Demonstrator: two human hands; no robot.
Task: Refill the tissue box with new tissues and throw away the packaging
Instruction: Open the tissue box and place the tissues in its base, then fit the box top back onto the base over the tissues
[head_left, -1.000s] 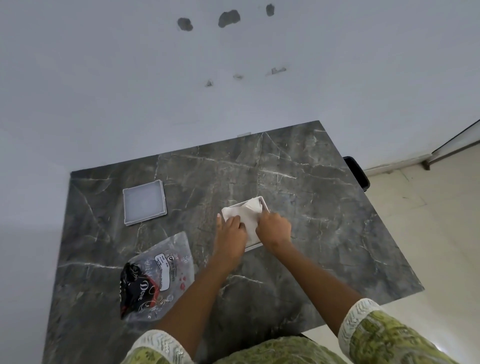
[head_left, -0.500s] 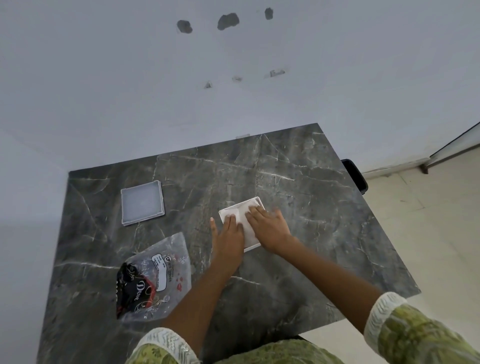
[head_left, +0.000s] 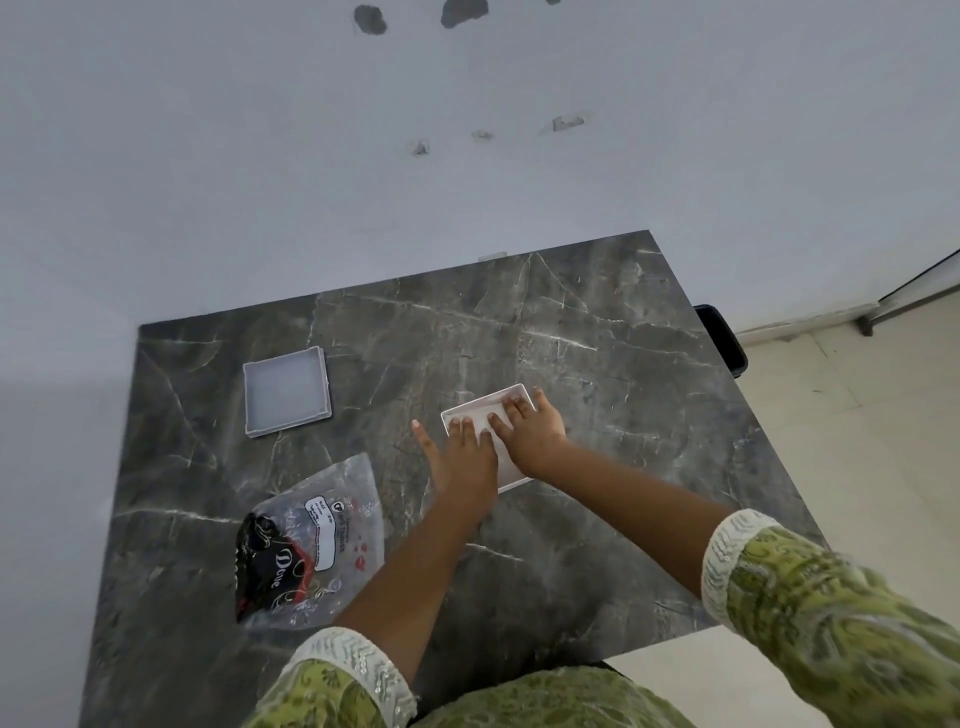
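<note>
A white square tissue box (head_left: 480, 410) lies on the dark marble table (head_left: 597, 364), with white tissues filling it. My left hand (head_left: 462, 457) rests flat on its left part, fingers spread, thumb out on the table. My right hand (head_left: 530, 428) lies flat on its right part, fingers pressing the tissues near the far edge. Neither hand grips anything. The box's white lid (head_left: 287, 391) lies apart at the left back. The emptied clear plastic packaging (head_left: 311, 540), with black and red print, lies flat at the front left.
A black bin (head_left: 724, 338) stands on the floor beyond the table's right edge. A white wall runs behind the table. Pale floor tiles (head_left: 857, 441) lie to the right.
A raised tissue corner under my right hand has been flattened into the box. My right hand opened from a pinch and slid toward the far edge. My left hand stayed flat.
</note>
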